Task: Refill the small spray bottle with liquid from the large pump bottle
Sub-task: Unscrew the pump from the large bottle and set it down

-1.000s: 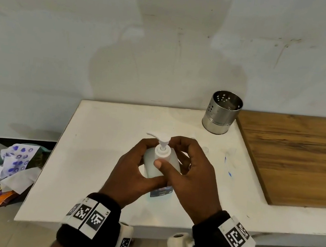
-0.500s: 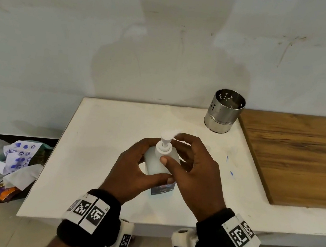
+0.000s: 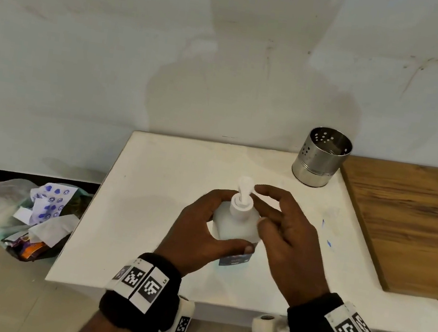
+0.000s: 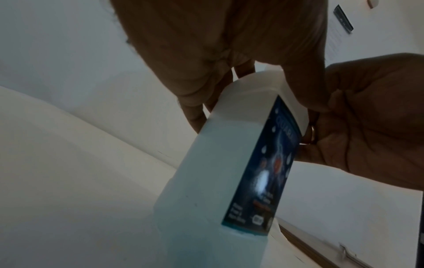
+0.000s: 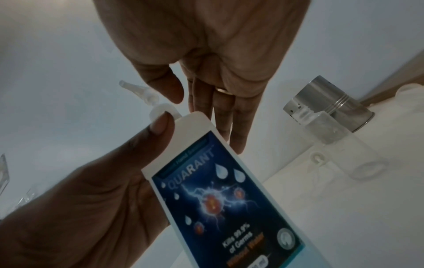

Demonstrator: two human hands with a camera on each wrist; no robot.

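The large pump bottle (image 3: pixel 235 224) is white with a blue label (image 5: pixel 229 199) and stands on the white table (image 3: pixel 141 267). My left hand (image 3: pixel 194 232) grips its body, thumb across the front and fingers behind. The pump head (image 3: pixel 245 183) points away from me. My right hand (image 3: pixel 282 231) hovers at the bottle's right shoulder with its fingers straight and spread, holding nothing. A small clear bottle (image 5: pixel 364 165) shows faintly beside the steel cup in the right wrist view; how it stands is unclear.
A perforated steel cup (image 3: pixel 321 157) stands at the back right of the table. A wooden board (image 3: pixel 412 226) adjoins the table on the right. A plastic bag of rubbish (image 3: pixel 28 212) lies on the floor at the left.
The pump head has turned from pointing left to pointing away. My right hand has let go of the pump collar and spread its fingers. The left hand still grips the bottle.
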